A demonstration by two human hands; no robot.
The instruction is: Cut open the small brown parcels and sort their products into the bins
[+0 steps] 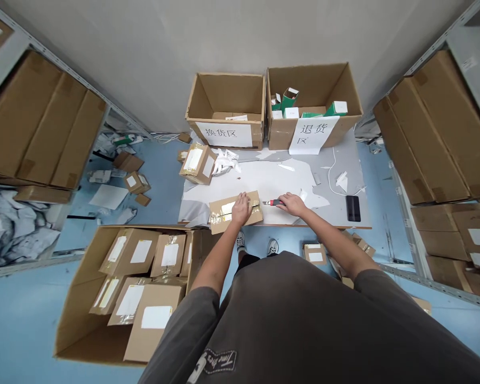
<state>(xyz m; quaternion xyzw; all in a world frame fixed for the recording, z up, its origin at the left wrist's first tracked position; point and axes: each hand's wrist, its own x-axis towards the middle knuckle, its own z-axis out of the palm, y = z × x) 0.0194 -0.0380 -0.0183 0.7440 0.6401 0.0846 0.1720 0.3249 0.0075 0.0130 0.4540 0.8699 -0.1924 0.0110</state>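
Note:
A taped cardboard box (256, 214) with a white label lies near the front edge of the table, turned slightly. My left hand (242, 209) rests on its top, the fingers stretched out across the tape and label. Just right of the box, my right hand (292, 204) is wrapped around a red and black utility knife (274, 202). Its blade points left at the box's right end, with a small gap between them. My palm hides part of the knife handle.
Behind stand two open cartons, one (224, 140) with a paper sign, the other (279, 140) holding green-white boxes. A labelled parcel (198, 164) and crumpled paper (225, 161) lie left; a phone (352, 208) lies right. A large carton (74, 320) of parcels stands lower left. Shelves flank both sides.

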